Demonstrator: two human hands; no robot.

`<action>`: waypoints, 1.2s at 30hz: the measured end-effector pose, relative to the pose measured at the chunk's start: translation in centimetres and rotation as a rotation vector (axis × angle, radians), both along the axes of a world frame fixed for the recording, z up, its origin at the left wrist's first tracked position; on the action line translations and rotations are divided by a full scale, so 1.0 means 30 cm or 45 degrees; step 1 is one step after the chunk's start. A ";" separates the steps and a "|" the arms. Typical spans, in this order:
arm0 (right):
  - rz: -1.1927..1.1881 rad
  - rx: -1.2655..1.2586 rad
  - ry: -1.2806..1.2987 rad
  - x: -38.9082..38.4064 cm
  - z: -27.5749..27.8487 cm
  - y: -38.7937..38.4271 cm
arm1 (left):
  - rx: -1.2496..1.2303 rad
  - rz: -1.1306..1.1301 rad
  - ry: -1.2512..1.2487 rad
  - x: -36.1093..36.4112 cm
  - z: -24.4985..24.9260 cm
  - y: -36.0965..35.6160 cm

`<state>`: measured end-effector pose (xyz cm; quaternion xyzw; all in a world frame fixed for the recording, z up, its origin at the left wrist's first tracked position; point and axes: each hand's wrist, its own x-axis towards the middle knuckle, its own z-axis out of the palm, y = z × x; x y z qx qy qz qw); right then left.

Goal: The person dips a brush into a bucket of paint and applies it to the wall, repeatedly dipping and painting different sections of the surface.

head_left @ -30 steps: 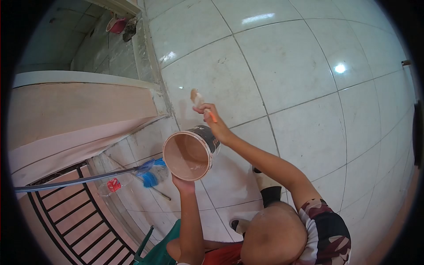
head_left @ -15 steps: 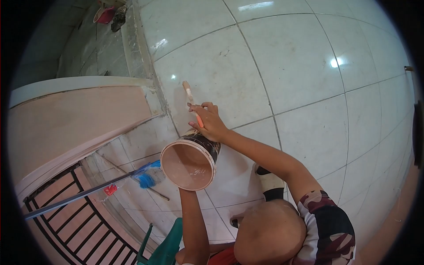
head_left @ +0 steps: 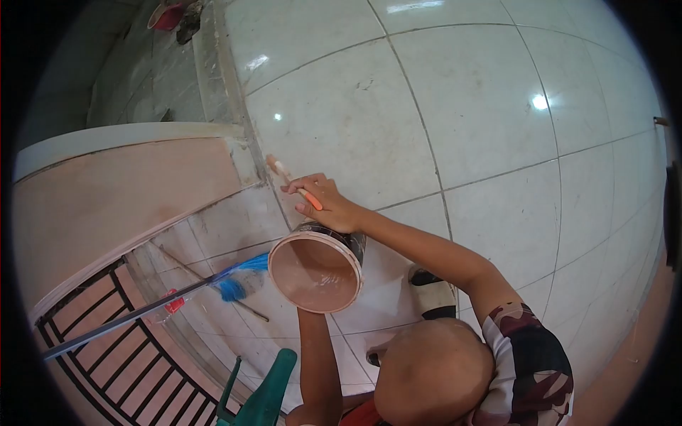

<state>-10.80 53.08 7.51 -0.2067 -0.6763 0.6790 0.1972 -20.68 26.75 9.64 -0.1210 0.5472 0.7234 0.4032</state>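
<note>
In my right hand (head_left: 323, 202) is a paintbrush (head_left: 312, 199) with an orange handle end, gripped between the fingers. Its bristles, coated in peach paint, point at the floor edge by the wall corner. Just below that hand is a round paint bucket (head_left: 316, 273), tilted with its mouth towards me. Peach paint coats its inside, and its outer side is dark. My left forearm (head_left: 320, 355) runs up behind the bucket and supports it; the left hand's fingers are hidden there.
A peach low wall (head_left: 135, 177) stands at the left. Below it are a blue-bristled broom (head_left: 231, 290), a long pole (head_left: 142, 312), a black metal grille (head_left: 135, 348) and a green plastic chair (head_left: 266, 390). A red basin (head_left: 167, 15) sits far back. Pale tiles (head_left: 490, 92) cover the floor.
The brush and my right hand have moved left and down, bringing the bristles to the floor edge near the wall corner. The bucket and left forearm have shifted slightly right.
</note>
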 end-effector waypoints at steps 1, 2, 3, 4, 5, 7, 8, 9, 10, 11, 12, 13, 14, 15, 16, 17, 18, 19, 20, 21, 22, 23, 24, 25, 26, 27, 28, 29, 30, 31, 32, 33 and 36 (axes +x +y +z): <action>-0.031 0.222 -0.049 -0.002 -0.011 0.014 | 0.004 0.002 0.020 -0.008 0.005 0.005; -0.028 0.299 -0.132 0.003 -0.019 0.031 | 0.013 -0.001 0.038 -0.018 0.008 0.018; -0.038 0.314 -0.126 0.016 -0.030 0.046 | 0.023 -0.011 0.054 -0.031 0.009 0.036; -0.096 0.346 -0.151 0.032 -0.042 0.060 | 0.036 -0.024 0.070 -0.048 0.005 0.055; -0.151 0.375 -0.175 0.046 -0.044 0.079 | 0.046 -0.032 0.085 -0.059 0.003 0.070; -0.217 -0.267 0.050 0.081 -0.037 0.141 | 0.045 -0.021 0.106 -0.058 -0.006 0.068; -0.285 -0.926 0.260 0.108 -0.008 0.156 | 0.032 -0.016 0.107 -0.057 -0.020 0.071; -0.286 -0.927 0.247 0.141 0.037 0.169 | -0.181 0.008 0.494 -0.048 0.045 0.085; -0.277 -1.219 0.518 0.170 0.101 0.199 | -0.384 0.037 0.881 -0.040 0.146 0.134; -0.258 -1.505 0.794 0.190 0.159 0.223 | -0.372 0.048 0.870 -0.031 0.226 0.180; -0.222 -1.571 0.874 0.204 0.201 0.232 | -0.358 0.048 1.050 -0.026 0.307 0.228; -0.212 -1.566 0.867 0.206 0.241 0.236 | -0.348 0.046 1.234 -0.023 0.385 0.271; -0.172 -1.581 0.930 0.204 0.279 0.234 | -0.346 0.053 1.235 -0.006 0.457 0.315; -0.131 -1.594 0.997 0.200 0.314 0.233 | -0.344 -0.252 1.447 0.031 0.521 0.368; -0.127 -1.589 1.001 0.190 0.346 0.226 | -0.339 -0.568 1.648 0.069 0.581 0.427; -0.097 -1.580 1.043 0.174 0.375 0.217 | -0.307 -0.866 1.801 0.101 0.648 0.500; -0.067 -1.568 1.086 0.158 0.403 0.213 | -0.268 -1.170 1.945 0.135 0.682 0.569; -0.067 -1.563 1.095 0.147 0.434 0.209 | -0.321 -1.275 2.000 0.183 0.675 0.617; -0.045 -1.597 1.127 0.139 0.464 0.203 | -0.377 -1.388 2.051 0.231 0.669 0.650; -0.023 -1.630 1.161 0.131 0.479 0.202 | -0.372 -1.398 2.058 0.268 0.661 0.672; 0.023 -1.582 1.231 0.124 0.474 0.202 | -0.463 -1.490 2.007 0.298 0.651 0.688; 0.026 -1.583 1.231 0.124 0.484 0.210 | -0.559 -1.571 1.946 0.316 0.642 0.696; -0.021 -1.565 1.243 0.125 0.501 0.215 | -0.527 -1.538 1.891 0.323 0.634 0.686; -0.073 -1.547 1.253 0.126 0.516 0.215 | -0.532 -1.541 1.884 0.322 0.631 0.665; -0.076 -1.549 1.254 0.126 0.514 0.209 | -0.514 -1.579 1.913 0.312 0.632 0.640; -0.076 -1.543 1.266 0.122 0.502 0.208 | -0.489 -1.612 1.950 0.294 0.637 0.620; -0.059 -1.525 1.273 0.113 0.495 0.222 | -0.478 -1.591 1.965 0.268 0.639 0.604; -0.028 -1.506 1.260 0.106 0.496 0.234 | -0.413 -1.555 1.990 0.243 0.637 0.586; -0.020 -1.500 1.212 0.099 0.497 0.229 | -0.361 -1.514 2.009 0.227 0.628 0.574; -0.021 -1.499 1.165 0.089 0.497 0.219 | -0.369 -1.479 2.010 0.220 0.613 0.569; -0.002 -1.496 1.155 0.082 0.494 0.209 | -0.361 -1.363 1.941 0.222 0.595 0.565; 0.042 -1.486 1.126 0.069 0.492 0.203 | -0.350 -1.247 1.867 0.219 0.585 0.570; 0.049 -1.446 1.067 0.060 0.501 0.203 | -0.526 -1.333 1.888 0.254 0.572 0.627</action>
